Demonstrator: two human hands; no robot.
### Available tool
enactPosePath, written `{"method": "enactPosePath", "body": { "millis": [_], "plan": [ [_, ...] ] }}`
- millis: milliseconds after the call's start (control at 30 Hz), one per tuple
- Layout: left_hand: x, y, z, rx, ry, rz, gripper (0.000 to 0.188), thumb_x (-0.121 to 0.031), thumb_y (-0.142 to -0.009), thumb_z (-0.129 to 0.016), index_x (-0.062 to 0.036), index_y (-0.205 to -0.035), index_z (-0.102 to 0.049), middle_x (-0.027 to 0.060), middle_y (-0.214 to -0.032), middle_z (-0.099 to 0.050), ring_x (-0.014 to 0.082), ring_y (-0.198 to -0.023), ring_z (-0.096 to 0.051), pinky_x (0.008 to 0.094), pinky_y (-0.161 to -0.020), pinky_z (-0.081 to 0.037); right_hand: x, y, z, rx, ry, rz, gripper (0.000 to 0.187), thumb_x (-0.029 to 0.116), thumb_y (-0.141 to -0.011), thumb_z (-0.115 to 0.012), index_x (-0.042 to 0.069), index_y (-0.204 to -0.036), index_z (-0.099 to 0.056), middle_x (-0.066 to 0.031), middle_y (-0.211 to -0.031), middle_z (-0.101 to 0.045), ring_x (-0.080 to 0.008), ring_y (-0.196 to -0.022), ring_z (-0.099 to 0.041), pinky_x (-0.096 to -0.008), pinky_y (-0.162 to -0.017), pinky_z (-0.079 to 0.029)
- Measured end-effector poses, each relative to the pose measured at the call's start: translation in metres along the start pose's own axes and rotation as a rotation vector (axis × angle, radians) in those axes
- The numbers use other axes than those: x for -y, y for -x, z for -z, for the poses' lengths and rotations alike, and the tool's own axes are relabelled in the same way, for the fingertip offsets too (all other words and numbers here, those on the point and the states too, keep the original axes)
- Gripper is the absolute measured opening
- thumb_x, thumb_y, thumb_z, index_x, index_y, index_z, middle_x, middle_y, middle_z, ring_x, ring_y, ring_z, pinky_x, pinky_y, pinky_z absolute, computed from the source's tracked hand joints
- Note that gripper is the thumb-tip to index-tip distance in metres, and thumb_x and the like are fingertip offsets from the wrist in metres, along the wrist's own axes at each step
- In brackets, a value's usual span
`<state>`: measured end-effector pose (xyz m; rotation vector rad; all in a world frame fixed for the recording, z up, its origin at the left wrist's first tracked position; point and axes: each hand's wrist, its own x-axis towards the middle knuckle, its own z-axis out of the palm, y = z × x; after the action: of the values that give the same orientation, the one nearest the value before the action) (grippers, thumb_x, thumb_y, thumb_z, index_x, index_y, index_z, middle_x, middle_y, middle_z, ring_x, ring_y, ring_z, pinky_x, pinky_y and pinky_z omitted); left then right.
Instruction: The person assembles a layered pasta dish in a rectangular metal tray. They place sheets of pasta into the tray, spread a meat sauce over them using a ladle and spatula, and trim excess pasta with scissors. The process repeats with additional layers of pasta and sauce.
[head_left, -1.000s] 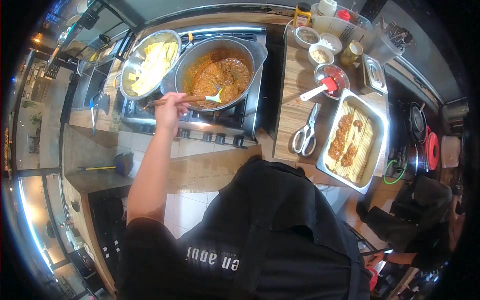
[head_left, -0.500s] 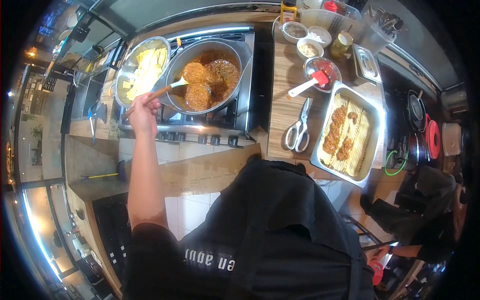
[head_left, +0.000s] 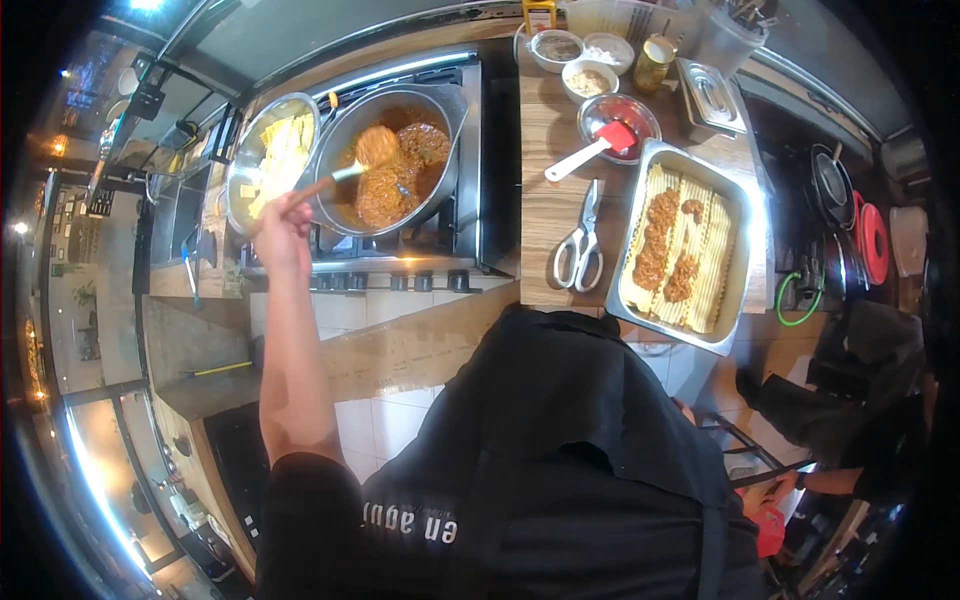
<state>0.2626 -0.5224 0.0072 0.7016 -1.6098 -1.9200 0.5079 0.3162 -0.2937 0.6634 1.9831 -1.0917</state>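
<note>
The left hand is clenched around one wooden-handled spoon with a pale head, which reaches into one deep grey metal pot of brown meat sauce on the stove; I cannot tell the right hand's state. One shiny round metal bowl of yellow sheets stands just left of the pot. By the wood-grain desk's near right corner lies one rectangular metal tray; near its near edge, one pair of white-handled scissors; toward its far edge, three small round bowls.
</note>
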Motion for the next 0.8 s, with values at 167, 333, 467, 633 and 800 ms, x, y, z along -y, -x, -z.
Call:
{"method": "enactPosePath", "body": {
  "millis": [167, 333, 467, 633, 800],
  "plan": [
    [-0.005, 0.025, -0.012, -0.074, -0.007, 0.004, 0.029, -0.023, -0.106, -0.067, 0.0005, -0.122, -0.072, 0.0114, -0.092, -0.075, 0.0197, -0.078, -0.07, 0.0294, -0.069, -0.049, 0.002, -0.003, 0.002, 0.045, -0.129, 0.016, 0.016, 0.011, -0.109, -0.065, 0.003, -0.121, -0.072, -0.0081, -0.106, -0.077, -0.0166, -0.089, -0.075, -0.0335, -0.073, -0.061],
    [-0.005, 0.01, -0.017, -0.043, -0.087, -0.038, 0.027, -0.022, -0.106, -0.068, -0.001, -0.122, -0.072, 0.0113, -0.094, -0.075, 0.0196, -0.079, -0.071, 0.029, -0.068, -0.049, -0.02, -0.008, 0.005, 0.007, -0.122, 0.001, 0.015, 0.013, -0.108, -0.066, 0.003, -0.118, -0.071, -0.009, -0.104, -0.075, -0.0201, -0.09, -0.075, -0.0372, -0.074, -0.063],
    [-0.021, 0.008, -0.031, -0.013, -0.117, -0.131, 0.026, -0.02, -0.108, -0.066, 0.0, -0.124, -0.071, 0.0119, -0.094, -0.075, 0.0194, -0.079, -0.072, 0.0287, -0.069, -0.051, -0.037, -0.02, -0.004, 0.003, -0.216, -0.032, 0.017, 0.016, -0.106, -0.068, 0.003, -0.116, -0.073, -0.0091, -0.102, -0.075, -0.0193, -0.089, -0.074, -0.0364, -0.074, -0.062],
    [-0.056, 0.042, -0.098, 0.181, -0.169, -0.29, 0.029, -0.017, -0.109, -0.062, 0.0061, -0.126, -0.069, 0.0175, -0.097, -0.075, 0.0188, -0.079, -0.07, 0.0282, -0.072, -0.054, -0.066, -0.031, -0.018, 0.002, -0.279, -0.006, 0.024, 0.024, -0.105, -0.072, 0.003, -0.115, -0.074, -0.0086, -0.094, -0.077, -0.0168, -0.08, -0.072, -0.0334, -0.071, -0.06],
    [-0.048, 0.104, -0.182, 0.52, -0.069, -0.222, 0.026, -0.014, -0.106, -0.064, 0.0052, -0.123, -0.069, 0.0184, -0.099, -0.076, 0.0208, -0.082, -0.072, 0.0293, -0.073, -0.058, -0.051, -0.007, -0.023, -0.02, -0.29, -0.066, 0.02, 0.019, -0.103, -0.069, 0.006, -0.117, -0.075, -0.0049, -0.096, -0.076, -0.0155, -0.081, -0.073, -0.0329, -0.07, -0.06]
  ]
}}
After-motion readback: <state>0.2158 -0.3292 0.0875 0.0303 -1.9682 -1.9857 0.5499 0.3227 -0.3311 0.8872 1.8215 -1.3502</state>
